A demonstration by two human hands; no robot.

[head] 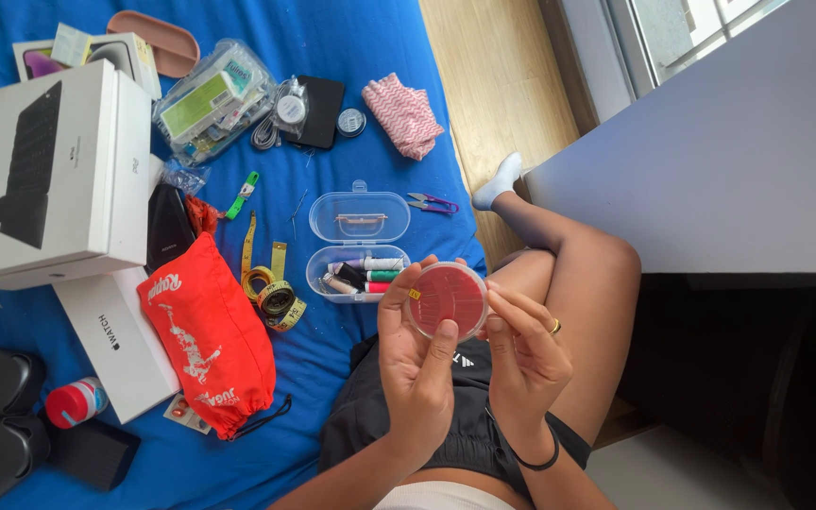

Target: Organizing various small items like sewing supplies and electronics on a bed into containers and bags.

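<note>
A round red needle case (pixel 447 299) is held up over the lap, above the blue bed (pixel 351 76), so it's not resting on anything. It's pinched by both hands: left hand (pixel 417 364) closed around its left edge, right hand (pixel 521 354) clamped on the right rim. An open clear sewing box (pixel 359 246) with thread spools is seen just behind it, a red drawstring bag (pixel 208 335) off to the left.

A blue bed (pixel 351 57) carries white boxes (pixel 49 170), a red drawstring bag (pixel 205 335), an open sewing kit (pixel 359 247) and a tape measure (pixel 271 288).
</note>
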